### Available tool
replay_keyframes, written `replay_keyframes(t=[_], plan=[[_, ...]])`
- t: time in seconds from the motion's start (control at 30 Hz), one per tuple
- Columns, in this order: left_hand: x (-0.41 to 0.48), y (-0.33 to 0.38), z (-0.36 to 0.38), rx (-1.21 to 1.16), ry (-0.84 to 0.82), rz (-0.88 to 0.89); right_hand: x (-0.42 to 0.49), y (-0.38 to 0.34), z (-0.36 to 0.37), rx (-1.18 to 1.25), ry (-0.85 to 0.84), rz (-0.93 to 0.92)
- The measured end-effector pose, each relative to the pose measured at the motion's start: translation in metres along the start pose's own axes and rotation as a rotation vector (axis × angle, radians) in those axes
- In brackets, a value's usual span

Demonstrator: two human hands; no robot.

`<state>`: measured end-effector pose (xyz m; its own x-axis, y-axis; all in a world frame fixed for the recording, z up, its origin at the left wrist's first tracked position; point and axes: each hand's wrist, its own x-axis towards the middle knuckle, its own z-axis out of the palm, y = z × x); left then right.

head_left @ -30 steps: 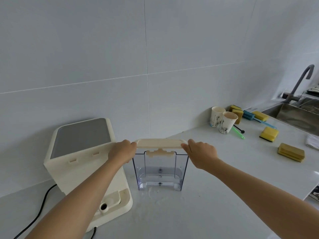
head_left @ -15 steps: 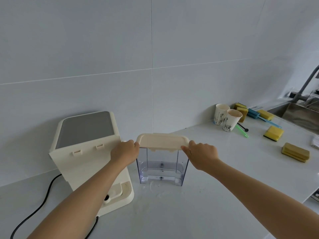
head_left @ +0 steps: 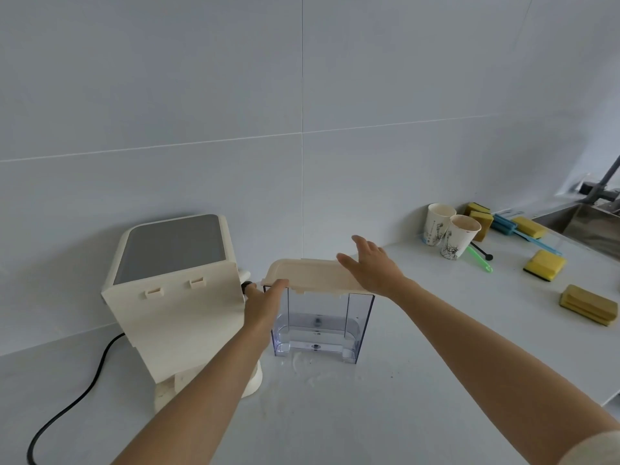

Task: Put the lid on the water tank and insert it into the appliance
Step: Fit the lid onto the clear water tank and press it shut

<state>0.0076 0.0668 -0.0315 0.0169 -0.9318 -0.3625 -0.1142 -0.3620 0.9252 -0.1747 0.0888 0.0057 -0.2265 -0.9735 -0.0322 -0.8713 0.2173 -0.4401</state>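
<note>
A clear, empty water tank (head_left: 322, 327) stands upright on the white counter, just right of the cream appliance (head_left: 174, 286). A cream lid (head_left: 308, 275) lies on top of the tank. My left hand (head_left: 263, 302) is at the lid's left end, thumb on its front edge, fingers down along the tank's left side. My right hand (head_left: 372, 268) rests flat on the lid's right end with its fingers spread. The tank is apart from the appliance.
A black cable (head_left: 73, 401) runs from the appliance to the left. Two paper cups (head_left: 449, 234), several yellow sponges (head_left: 543, 265) and brushes (head_left: 503, 226) lie on the counter (head_left: 419, 380) at the right, before a steel sink (head_left: 590, 226) with a tap. Water spots sit in front of the tank.
The lid has come down onto the tank's top. My right hand has let go of the lid's end and now lies flat and spread on it. My left hand has slid lower.
</note>
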Motion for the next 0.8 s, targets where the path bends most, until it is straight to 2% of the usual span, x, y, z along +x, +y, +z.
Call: replay_keyframes(t=[0.1, 0.23, 0.3, 0.57, 0.8], plan=[[-0.003, -0.004, 0.009, -0.091, -0.027, -0.09, 0.013, 0.0, 0.007, 0.107, -0.095, 0.019], [0.004, -0.006, 0.016, -0.18, -0.065, -0.266, 0.02, 0.001, 0.012, 0.122, -0.242, 0.043], [0.006, -0.006, 0.018, -0.189, -0.089, -0.295, 0.02, 0.001, 0.012, 0.136, -0.281, 0.045], [0.017, -0.01, 0.024, -0.163, -0.054, -0.228, 0.015, 0.0, 0.007, -0.008, -0.277, 0.048], [0.02, -0.002, 0.029, -0.113, -0.049, -0.132, 0.009, 0.006, 0.0, 0.03, -0.279, 0.096]])
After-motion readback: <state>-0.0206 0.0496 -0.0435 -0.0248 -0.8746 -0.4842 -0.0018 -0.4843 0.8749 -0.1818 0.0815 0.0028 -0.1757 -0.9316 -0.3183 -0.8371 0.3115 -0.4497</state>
